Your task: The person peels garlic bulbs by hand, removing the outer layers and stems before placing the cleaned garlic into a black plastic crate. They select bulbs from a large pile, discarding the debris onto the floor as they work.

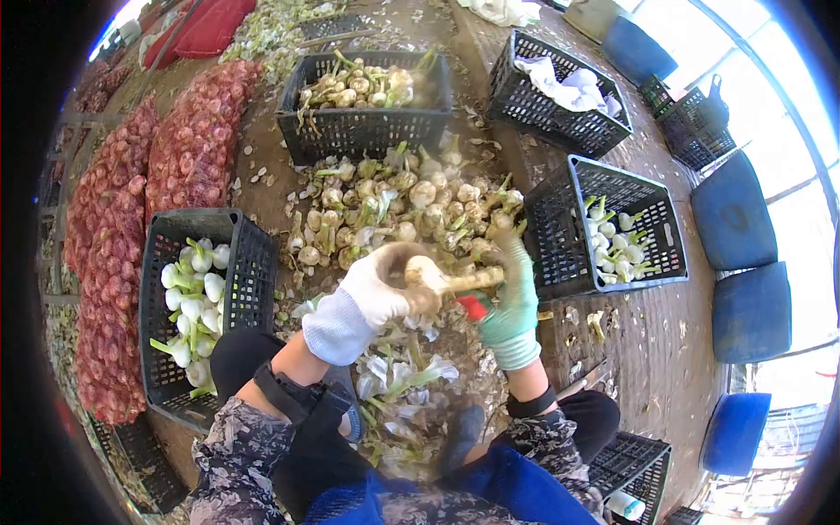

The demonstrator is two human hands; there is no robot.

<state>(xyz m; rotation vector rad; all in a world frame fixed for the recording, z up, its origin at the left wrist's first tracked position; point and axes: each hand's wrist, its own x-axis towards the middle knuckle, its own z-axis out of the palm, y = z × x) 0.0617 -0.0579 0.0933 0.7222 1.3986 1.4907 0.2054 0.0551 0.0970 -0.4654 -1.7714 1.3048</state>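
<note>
My left hand (372,293), in a white glove, grips a garlic bulb (423,273) by its head. The bulb's stalk (472,280) points right. My right hand (512,302), in a green glove, holds the stalk end together with a red-handled tool (473,306). Both hands hover just in front of a heap of untrimmed garlic (398,210) on the ground. Peeled skins and cut stalks (407,385) lie below my hands, between my knees.
A black crate of cleaned white garlic (188,293) stands at my left, another crate with a few bulbs (612,232) at my right. Behind the heap stands a crate of untrimmed garlic (363,96). Red mesh sacks (122,219) lie far left, blue seats (744,262) right.
</note>
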